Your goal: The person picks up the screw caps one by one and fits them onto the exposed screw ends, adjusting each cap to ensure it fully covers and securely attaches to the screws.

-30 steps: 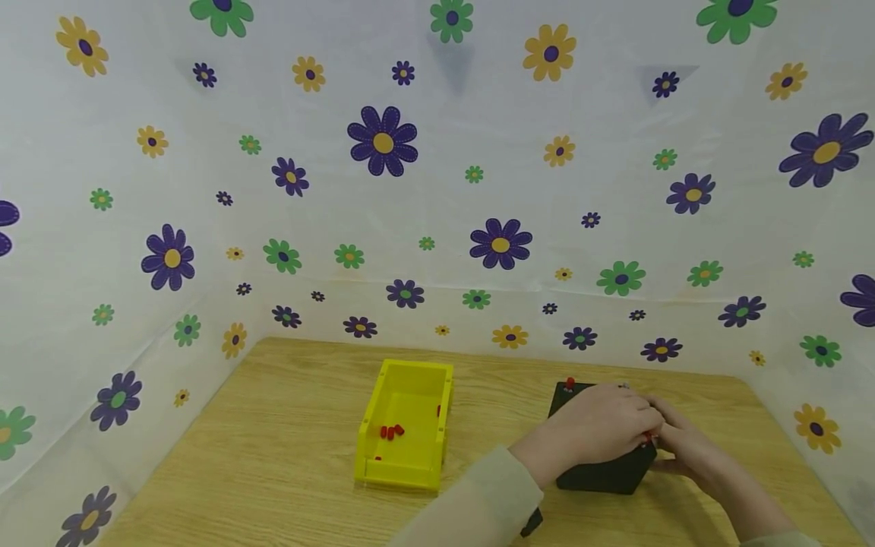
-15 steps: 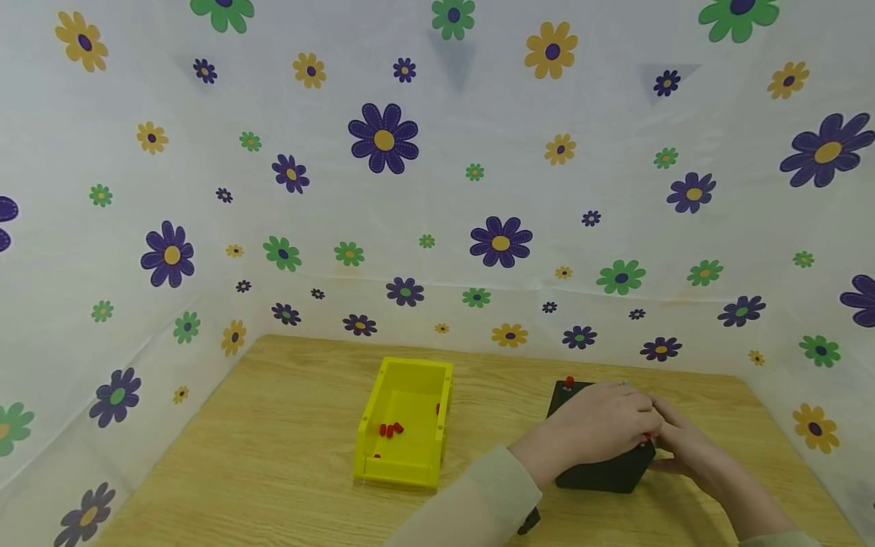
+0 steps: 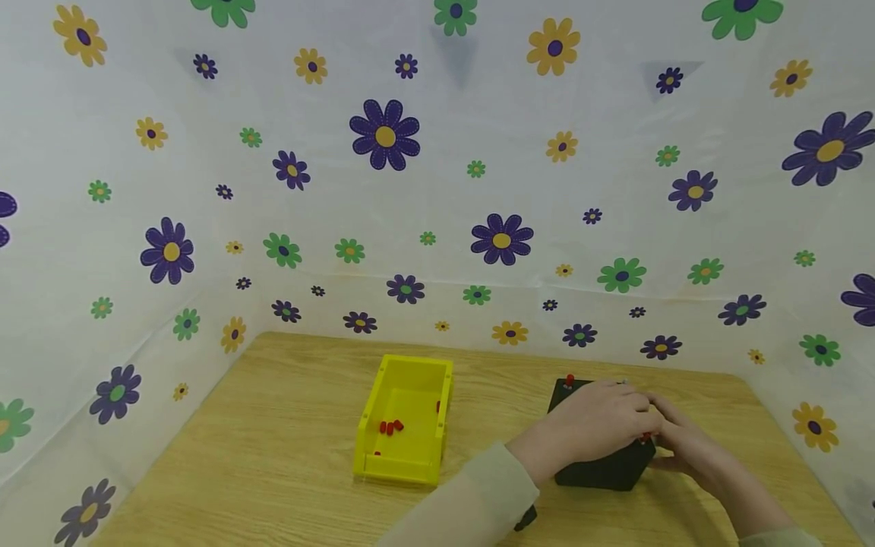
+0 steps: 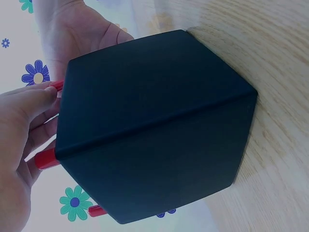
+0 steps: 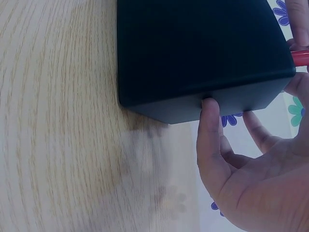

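Note:
A black many-sided box (image 3: pixel 604 475) stands on the table at the right. Small red caps sit on its upper edge, one on a metal post at the back left corner (image 3: pixel 570 379). My left hand (image 3: pixel 598 422) reaches over the top, its thumb and fingers pinching a red cap (image 4: pixel 57 85) at the right corner. My right hand (image 3: pixel 690 448) comes in from the right and meets the left fingertips there. Two of its fingertips (image 5: pixel 210 104) press the box's side. I cannot tell whether its upper fingers also pinch the cap. Another red cap (image 4: pixel 46 158) shows below.
A yellow bin (image 3: pixel 401 471) with several small red pieces (image 3: pixel 390 428) inside stands left of the box. Part of a dark object (image 3: pixel 526 520) shows beside the left sleeve. A flower-printed sheet (image 3: pixel 424 197) hangs at the table's back and sides.
The head view has tilted slightly, so table things appear a little higher. Both hands stay at the same corner of the box, with hardly any visible finger movement.

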`<action>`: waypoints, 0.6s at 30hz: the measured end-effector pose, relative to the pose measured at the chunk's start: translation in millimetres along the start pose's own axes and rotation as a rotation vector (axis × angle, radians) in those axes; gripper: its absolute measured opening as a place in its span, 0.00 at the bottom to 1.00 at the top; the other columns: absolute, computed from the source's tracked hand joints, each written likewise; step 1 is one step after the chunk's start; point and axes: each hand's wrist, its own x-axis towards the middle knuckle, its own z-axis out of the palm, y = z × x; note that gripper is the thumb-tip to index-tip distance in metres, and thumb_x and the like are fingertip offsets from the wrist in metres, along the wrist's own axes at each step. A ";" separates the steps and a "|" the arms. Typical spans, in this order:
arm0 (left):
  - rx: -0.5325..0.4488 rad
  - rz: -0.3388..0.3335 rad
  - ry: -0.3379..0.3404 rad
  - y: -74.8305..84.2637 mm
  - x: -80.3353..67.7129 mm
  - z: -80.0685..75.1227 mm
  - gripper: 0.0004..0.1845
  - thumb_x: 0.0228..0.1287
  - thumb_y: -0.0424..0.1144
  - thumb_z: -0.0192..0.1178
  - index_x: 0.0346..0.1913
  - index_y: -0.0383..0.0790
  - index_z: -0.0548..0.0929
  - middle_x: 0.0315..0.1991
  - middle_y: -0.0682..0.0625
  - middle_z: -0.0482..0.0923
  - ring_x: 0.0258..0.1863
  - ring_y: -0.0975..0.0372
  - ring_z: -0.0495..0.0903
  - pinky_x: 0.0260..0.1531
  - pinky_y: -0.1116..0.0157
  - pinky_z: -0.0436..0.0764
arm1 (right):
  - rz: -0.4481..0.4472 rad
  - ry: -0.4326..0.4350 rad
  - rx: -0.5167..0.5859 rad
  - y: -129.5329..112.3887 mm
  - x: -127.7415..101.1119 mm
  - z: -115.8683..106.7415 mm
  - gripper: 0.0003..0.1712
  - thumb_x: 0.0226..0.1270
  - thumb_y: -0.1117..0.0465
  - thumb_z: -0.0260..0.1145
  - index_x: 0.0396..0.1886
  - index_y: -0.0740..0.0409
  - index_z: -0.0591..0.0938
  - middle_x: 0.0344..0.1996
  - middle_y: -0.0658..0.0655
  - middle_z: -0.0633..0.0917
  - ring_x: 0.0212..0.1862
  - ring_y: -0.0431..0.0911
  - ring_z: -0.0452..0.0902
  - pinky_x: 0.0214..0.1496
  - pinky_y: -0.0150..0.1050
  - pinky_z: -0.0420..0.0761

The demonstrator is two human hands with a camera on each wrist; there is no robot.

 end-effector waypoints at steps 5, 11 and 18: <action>0.016 -0.003 -0.022 0.6 0.9 -1.4 0.13 0.82 0.46 0.57 0.60 0.61 0.87 0.58 0.67 0.86 0.64 0.73 0.81 0.72 0.74 0.72 | 0.004 -0.001 -0.006 -0.9 0.6 0.1 0.42 0.91 0.50 0.38 0.84 0.69 0.30 0.81 0.82 0.40 0.79 0.81 0.48 0.64 0.57 0.84; 0.056 -0.003 -0.044 2.0 2.7 -2.6 0.13 0.82 0.50 0.57 0.61 0.62 0.87 0.59 0.67 0.86 0.65 0.73 0.80 0.73 0.72 0.72 | 0.005 0.001 -0.009 -0.2 0.5 0.1 0.43 0.91 0.49 0.38 0.84 0.69 0.29 0.81 0.82 0.39 0.80 0.81 0.47 0.64 0.56 0.84; 0.057 0.003 -0.055 1.9 3.4 -2.1 0.15 0.82 0.54 0.57 0.62 0.61 0.86 0.59 0.66 0.86 0.66 0.72 0.80 0.75 0.70 0.71 | 0.002 0.002 -0.005 0.5 0.5 -0.6 0.42 0.91 0.50 0.38 0.84 0.69 0.30 0.81 0.82 0.40 0.79 0.80 0.51 0.64 0.56 0.84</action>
